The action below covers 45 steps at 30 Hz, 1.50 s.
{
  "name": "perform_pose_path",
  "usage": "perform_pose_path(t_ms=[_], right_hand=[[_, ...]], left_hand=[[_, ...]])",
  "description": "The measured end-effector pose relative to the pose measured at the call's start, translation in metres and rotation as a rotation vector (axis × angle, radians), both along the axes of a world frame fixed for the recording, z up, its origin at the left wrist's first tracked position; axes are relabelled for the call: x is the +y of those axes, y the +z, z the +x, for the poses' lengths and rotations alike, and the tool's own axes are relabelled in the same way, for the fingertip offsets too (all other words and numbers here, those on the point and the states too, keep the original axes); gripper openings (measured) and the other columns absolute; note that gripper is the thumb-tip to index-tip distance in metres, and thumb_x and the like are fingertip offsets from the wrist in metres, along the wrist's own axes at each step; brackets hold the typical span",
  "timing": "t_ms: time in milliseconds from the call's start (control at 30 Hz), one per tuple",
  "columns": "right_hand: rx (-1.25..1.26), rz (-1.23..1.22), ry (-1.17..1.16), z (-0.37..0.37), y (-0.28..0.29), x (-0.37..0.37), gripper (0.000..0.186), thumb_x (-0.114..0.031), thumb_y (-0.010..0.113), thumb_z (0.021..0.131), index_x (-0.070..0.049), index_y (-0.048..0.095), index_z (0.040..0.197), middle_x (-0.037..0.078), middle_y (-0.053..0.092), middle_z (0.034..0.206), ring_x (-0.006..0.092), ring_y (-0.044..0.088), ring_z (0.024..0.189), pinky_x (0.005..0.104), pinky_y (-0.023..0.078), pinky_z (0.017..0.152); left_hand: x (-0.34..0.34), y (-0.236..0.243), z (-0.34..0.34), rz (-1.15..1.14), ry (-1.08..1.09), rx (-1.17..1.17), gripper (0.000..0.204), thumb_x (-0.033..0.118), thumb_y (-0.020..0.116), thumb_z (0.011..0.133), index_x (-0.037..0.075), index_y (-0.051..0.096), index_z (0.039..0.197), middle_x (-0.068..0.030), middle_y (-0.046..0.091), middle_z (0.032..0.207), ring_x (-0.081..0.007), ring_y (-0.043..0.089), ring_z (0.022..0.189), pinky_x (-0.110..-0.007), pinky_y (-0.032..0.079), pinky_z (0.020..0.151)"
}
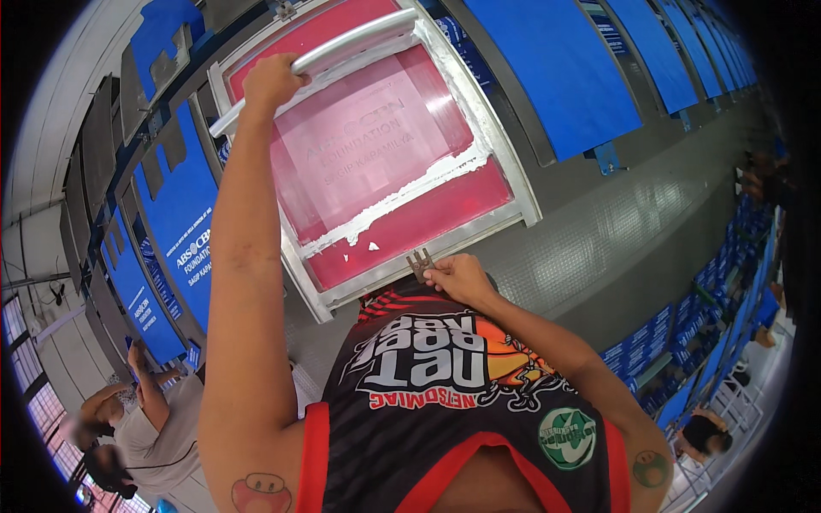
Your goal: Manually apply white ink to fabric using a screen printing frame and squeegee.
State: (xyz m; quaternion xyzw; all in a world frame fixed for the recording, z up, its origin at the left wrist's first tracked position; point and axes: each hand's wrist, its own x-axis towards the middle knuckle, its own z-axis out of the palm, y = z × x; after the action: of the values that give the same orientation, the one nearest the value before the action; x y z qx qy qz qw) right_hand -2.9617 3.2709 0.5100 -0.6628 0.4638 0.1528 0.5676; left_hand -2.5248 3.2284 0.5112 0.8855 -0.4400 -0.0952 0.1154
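Note:
In front of me lies a screen-printing frame (523,190) with pale metal sides and red-pink mesh (436,209). A ragged band of white ink (402,198) crosses the mesh on its near side, and more white is smeared along the far and right sides. My left hand (275,82) reaches to the far part of the frame, its fingers closed round a long silver squeegee (355,41) that spans the mesh. At the frame's near edge, against my body, my right hand (462,279) pinches a small brown notched metal tab (419,264); whether it is fixed to the frame I cannot tell.
Blue printed cloth pieces (175,244) lie on boards to the left, and plain blue pieces (556,77) run off to the right. A grey walkway (581,248) passes beside me. Other people (158,419) are at lower left, and another person (705,434) is at lower right.

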Motion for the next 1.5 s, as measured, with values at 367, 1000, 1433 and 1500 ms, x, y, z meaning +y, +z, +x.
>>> perform_pose_path(t_ms=[367, 1000, 1433, 1500], right_hand=[[-0.040, -0.023, 0.116, -0.001, -0.006, -0.012, 0.021, -0.017, 0.067, 0.086, 0.004, 0.071, 0.090, 0.008, 0.071, 0.073, 0.0084, 0.064, 0.060, 0.0234, 0.051, 0.058], [-0.202, -0.228, -0.408, -0.003, -0.023, -0.194, 0.055, -0.048, 0.051, 0.095, 0.005, 0.063, 0.102, 0.006, 0.062, 0.087, 0.0147, 0.052, 0.078, 0.0308, 0.042, 0.071], [-0.144, -0.297, -0.590, -0.018, -0.023, -0.184, 0.054, -0.045, 0.061, 0.090, 0.009, 0.068, 0.097, 0.011, 0.066, 0.085, 0.0118, 0.055, 0.080, 0.0296, 0.046, 0.073], [-0.130, -0.384, -0.560, -0.036, -0.050, -0.200, 0.058, -0.049, 0.062, 0.088, 0.009, 0.068, 0.092, 0.011, 0.066, 0.082, 0.0132, 0.056, 0.077, 0.0318, 0.047, 0.070]], left_hand=[[0.122, -0.015, -0.280, -0.342, 0.070, -0.065, 0.027, 0.004, 0.059, 0.073, 0.014, 0.066, 0.097, -0.0069, 0.066, 0.088, -0.0291, 0.064, 0.080, -0.041, 0.052, 0.068], [0.247, -0.064, -0.167, -0.949, 0.742, 1.174, 0.052, 0.004, 0.082, 0.067, 0.000, 0.063, 0.115, -0.0164, 0.050, 0.131, -0.0257, 0.052, 0.116, -0.035, 0.044, 0.096], [0.206, -0.070, -0.133, -1.025, 0.655, 1.133, 0.060, -0.001, 0.079, 0.069, -0.008, 0.053, 0.123, -0.0141, 0.062, 0.113, -0.0214, 0.061, 0.102, -0.033, 0.046, 0.094], [0.178, -0.096, -0.142, -0.943, 0.712, 1.102, 0.052, 0.000, 0.080, 0.070, -0.005, 0.058, 0.117, -0.0118, 0.063, 0.109, -0.0201, 0.062, 0.098, -0.033, 0.047, 0.090]])
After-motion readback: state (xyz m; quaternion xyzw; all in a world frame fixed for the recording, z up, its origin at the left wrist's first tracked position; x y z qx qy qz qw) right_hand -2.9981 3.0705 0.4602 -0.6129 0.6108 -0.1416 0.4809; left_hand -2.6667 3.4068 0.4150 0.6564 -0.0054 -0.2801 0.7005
